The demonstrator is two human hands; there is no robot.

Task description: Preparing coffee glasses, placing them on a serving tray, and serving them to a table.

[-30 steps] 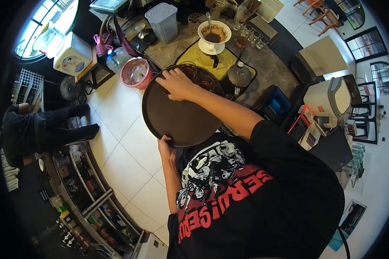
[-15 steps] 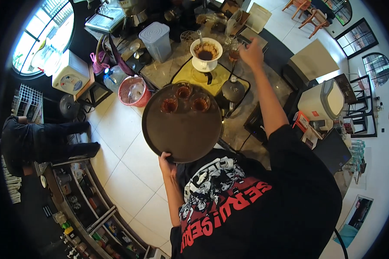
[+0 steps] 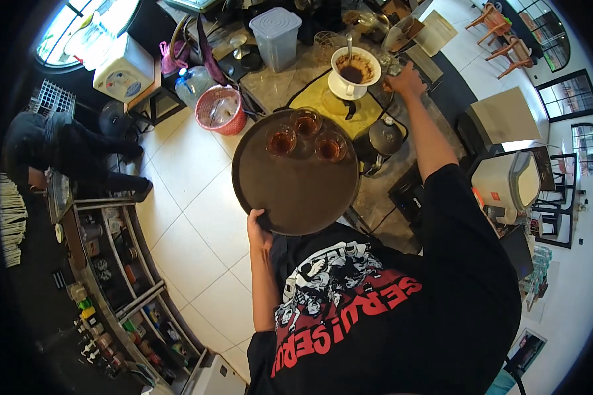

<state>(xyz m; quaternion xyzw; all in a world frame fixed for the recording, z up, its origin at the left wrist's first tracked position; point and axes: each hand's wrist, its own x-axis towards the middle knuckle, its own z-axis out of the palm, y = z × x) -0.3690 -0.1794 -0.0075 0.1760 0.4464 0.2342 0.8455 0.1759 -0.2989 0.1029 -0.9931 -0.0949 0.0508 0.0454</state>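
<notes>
My left hand [image 3: 259, 227] grips the near rim of a round dark brown tray [image 3: 295, 191], thumb on top and fingers hidden beneath. Three small glasses of reddish-brown drink stand together at the tray's far side: a left one [image 3: 281, 141], a far one [image 3: 306, 122] and a right one [image 3: 330, 147]. My right arm stretches over the counter, where my right hand [image 3: 408, 81] closes around a small glass [image 3: 394, 68], mostly covered by the fingers. Left of that hand is a white coffee dripper [image 3: 354, 71] with wet grounds and a spoon, on a yellow mat [image 3: 310, 96].
A metal kettle [image 3: 385, 136] stands between tray and right forearm. Beyond the tray are a pink basket [image 3: 234, 122] and a lidded grey container [image 3: 275, 43]. A person in dark clothes [image 3: 66, 155] bends by the shelves [image 3: 122, 257] at left. A white machine [image 3: 504, 187] stands at right.
My view has shifted, so the counter sits farther right and higher. My right hand has come down from beside the small glass and closed on it. My left hand still holds the tray.
</notes>
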